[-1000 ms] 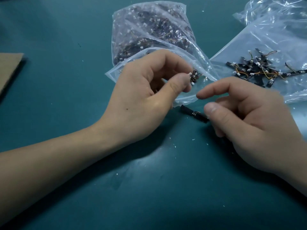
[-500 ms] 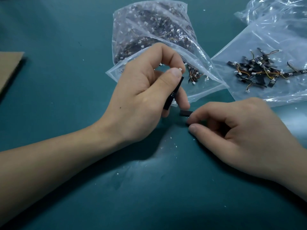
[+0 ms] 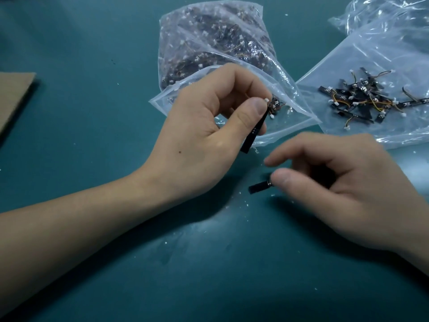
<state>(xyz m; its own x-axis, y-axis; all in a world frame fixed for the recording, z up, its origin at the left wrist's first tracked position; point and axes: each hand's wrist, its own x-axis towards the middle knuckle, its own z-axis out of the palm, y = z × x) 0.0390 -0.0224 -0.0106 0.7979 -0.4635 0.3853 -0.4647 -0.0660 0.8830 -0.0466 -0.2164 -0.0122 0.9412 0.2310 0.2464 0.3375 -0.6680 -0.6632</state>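
Fingers first: what does each hand hold?
— The left hand (image 3: 204, 140) pinches a black strip (image 3: 254, 130) between thumb and forefinger, and the strip hangs tilted above the table. The right hand (image 3: 343, 182), blurred, pinches the end of a second strip (image 3: 257, 189) under its thumb, with its forefinger stretched out above.
— Any writing?
— White marks on the held strip, too small to read.
— And around them?
— A teal table (image 3: 92, 263) flecked with white crumbs (image 3: 241, 201). Behind the hands are a full bag (image 3: 209, 38) and a flat bag (image 3: 376, 54) with loose wired pieces (image 3: 366, 101). Cardboard (image 3: 14, 96) lies far left.
— Changed?
— Half a second ago the right hand pressed its strip down just under the left. Now it has drawn back, apart.
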